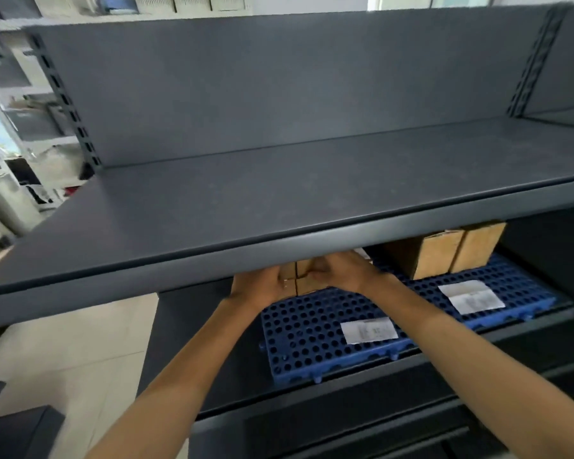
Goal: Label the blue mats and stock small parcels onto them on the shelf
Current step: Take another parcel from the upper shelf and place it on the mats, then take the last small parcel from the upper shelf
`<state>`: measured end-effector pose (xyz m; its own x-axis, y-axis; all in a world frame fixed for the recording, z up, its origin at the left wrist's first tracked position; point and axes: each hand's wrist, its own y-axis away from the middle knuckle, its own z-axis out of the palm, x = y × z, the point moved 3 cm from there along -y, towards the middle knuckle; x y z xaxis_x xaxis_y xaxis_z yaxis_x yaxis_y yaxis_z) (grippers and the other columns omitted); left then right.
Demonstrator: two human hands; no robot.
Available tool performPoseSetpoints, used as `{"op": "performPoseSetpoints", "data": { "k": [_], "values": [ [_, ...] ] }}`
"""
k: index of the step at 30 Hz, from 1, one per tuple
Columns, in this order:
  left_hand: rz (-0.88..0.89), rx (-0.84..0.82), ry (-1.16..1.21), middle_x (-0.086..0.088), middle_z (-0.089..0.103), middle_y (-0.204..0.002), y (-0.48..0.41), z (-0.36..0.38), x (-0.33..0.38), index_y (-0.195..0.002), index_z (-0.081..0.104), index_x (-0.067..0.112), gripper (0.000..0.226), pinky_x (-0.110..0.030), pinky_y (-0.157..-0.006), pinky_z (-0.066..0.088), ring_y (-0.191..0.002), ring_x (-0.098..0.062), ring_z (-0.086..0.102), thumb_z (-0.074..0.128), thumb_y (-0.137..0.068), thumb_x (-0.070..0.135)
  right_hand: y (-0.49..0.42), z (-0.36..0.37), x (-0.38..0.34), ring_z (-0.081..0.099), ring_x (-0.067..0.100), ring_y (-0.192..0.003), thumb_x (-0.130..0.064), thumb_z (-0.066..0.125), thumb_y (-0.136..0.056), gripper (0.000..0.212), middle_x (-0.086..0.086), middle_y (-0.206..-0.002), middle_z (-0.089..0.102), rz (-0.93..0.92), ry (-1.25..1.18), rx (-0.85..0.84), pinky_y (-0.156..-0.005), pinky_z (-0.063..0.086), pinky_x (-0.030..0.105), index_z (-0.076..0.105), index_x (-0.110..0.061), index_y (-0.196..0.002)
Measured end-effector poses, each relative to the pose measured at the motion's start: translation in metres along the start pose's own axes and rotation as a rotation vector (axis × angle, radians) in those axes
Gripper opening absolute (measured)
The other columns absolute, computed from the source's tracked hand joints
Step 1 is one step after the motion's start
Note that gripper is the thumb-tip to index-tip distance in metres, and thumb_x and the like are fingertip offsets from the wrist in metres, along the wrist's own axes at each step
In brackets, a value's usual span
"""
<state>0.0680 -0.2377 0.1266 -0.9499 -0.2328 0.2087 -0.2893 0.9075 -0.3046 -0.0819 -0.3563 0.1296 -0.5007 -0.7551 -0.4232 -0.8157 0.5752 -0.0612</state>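
Observation:
Two blue perforated mats lie side by side on the lower shelf, the left mat (305, 336) and the right mat (511, 283). Each carries a white paper label, the left label (368, 330) and the right label (471, 297). My left hand (262, 284) and my right hand (342, 271) hold small cardboard parcels (300, 279) between them at the back of the left mat. The upper shelf's edge hides the parcels' tops and my fingertips. Two larger cardboard parcels (451, 250) stand on the right mat.
A dark grey upper shelf (279, 200) with a back panel juts out above my hands and bears nothing. Its front lip hangs just over my knuckles. Pale floor tiles (63, 342) show at the left, with room clutter beyond.

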Motion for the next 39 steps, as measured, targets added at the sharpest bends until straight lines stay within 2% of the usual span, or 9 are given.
{"op": "performPoseSetpoints", "data": {
  "k": [4,6,8,11,15,20,25,31,39],
  "values": [
    [0.107,0.092,0.065,-0.003,0.063,-0.116,-0.001,-0.001,0.001,-0.119,0.054,0.020,0.052,-0.034,-0.090,0.049,-0.109,-0.021,0.056,0.071,-0.078,0.047,0.003,-0.001,0.006,0.058,0.022,-0.113,-0.064,0.052,-0.072,0.068,0.001,-0.128,0.060,0.029,0.009,0.019,-0.091,0.053,0.042,0.042,-0.031,-0.130],
    [0.175,0.140,0.118,-0.004,0.061,-0.121,0.001,-0.009,0.011,-0.125,0.054,0.019,0.059,-0.027,-0.093,0.042,-0.112,-0.020,0.054,0.068,-0.079,0.052,0.019,-0.014,-0.001,0.053,0.027,-0.120,-0.052,0.061,-0.077,0.069,0.006,-0.133,0.055,0.045,0.064,0.067,-0.091,0.052,0.044,0.035,-0.029,-0.136],
    [0.217,0.127,0.097,-0.007,0.058,-0.129,0.002,-0.016,0.030,-0.134,0.050,0.019,0.066,-0.034,-0.097,0.041,-0.121,-0.025,0.050,0.056,-0.081,0.058,0.036,-0.025,-0.002,0.044,0.030,-0.131,-0.039,0.067,-0.084,0.072,0.010,-0.144,0.045,0.009,0.103,0.142,-0.095,0.049,0.043,0.028,-0.026,-0.143],
    [0.197,0.068,0.042,-0.007,0.045,-0.147,-0.002,-0.017,0.074,-0.146,0.036,0.026,0.071,-0.048,-0.109,0.037,-0.136,-0.032,0.038,0.067,-0.083,0.037,0.070,-0.041,0.016,0.017,0.021,-0.147,-0.035,0.068,-0.087,0.083,0.003,-0.161,0.018,-0.049,0.104,0.225,-0.104,0.040,0.036,0.017,-0.028,-0.152],
    [0.294,0.021,0.140,-0.001,0.043,-0.146,-0.013,-0.001,0.173,-0.142,0.041,0.025,0.066,-0.045,-0.109,0.036,-0.136,-0.026,0.036,0.069,-0.083,0.029,0.130,-0.075,0.074,0.008,0.020,-0.150,-0.042,0.067,-0.086,0.084,0.003,-0.163,0.012,-0.027,0.128,0.298,-0.114,0.034,0.045,0.018,-0.027,-0.153],
    [0.495,-0.045,0.269,0.002,0.044,-0.144,-0.026,0.026,0.344,-0.141,0.040,0.022,0.060,-0.032,-0.111,0.028,-0.135,-0.018,0.032,0.065,-0.086,0.026,0.247,-0.147,0.169,0.006,0.018,-0.150,-0.041,0.064,-0.090,0.077,0.003,-0.162,0.017,0.150,0.197,0.376,-0.116,0.029,0.041,0.024,-0.022,-0.152],
    [0.671,-0.003,0.293,0.005,0.037,-0.151,-0.046,0.043,0.507,-0.146,0.036,0.025,0.061,-0.032,-0.115,0.022,-0.143,-0.014,0.023,0.060,-0.090,0.030,0.362,-0.229,0.269,0.004,0.015,-0.150,-0.040,0.062,-0.091,0.074,-0.002,-0.162,0.015,0.311,0.287,0.442,-0.117,0.027,0.039,0.022,-0.028,-0.153],
    [0.893,0.137,0.318,0.004,0.052,-0.139,-0.081,0.035,0.647,-0.133,0.055,0.024,0.044,-0.036,-0.110,0.036,-0.136,-0.015,0.036,0.059,-0.089,0.028,0.433,-0.306,0.346,0.006,0.014,-0.150,-0.040,0.061,-0.092,0.070,-0.003,-0.161,0.019,0.412,0.370,0.546,-0.116,0.027,0.037,0.028,-0.024,-0.151],
    [0.811,0.211,0.258,0.002,0.053,-0.137,-0.232,0.001,0.783,-0.133,0.052,0.023,0.043,-0.036,-0.097,0.041,-0.129,-0.019,0.043,0.055,-0.090,0.025,0.409,-0.410,0.448,0.013,0.020,-0.149,-0.040,0.059,-0.093,0.066,0.001,-0.160,0.022,0.340,0.414,0.595,-0.119,0.024,0.041,0.030,-0.026,-0.151]
  ]
}}
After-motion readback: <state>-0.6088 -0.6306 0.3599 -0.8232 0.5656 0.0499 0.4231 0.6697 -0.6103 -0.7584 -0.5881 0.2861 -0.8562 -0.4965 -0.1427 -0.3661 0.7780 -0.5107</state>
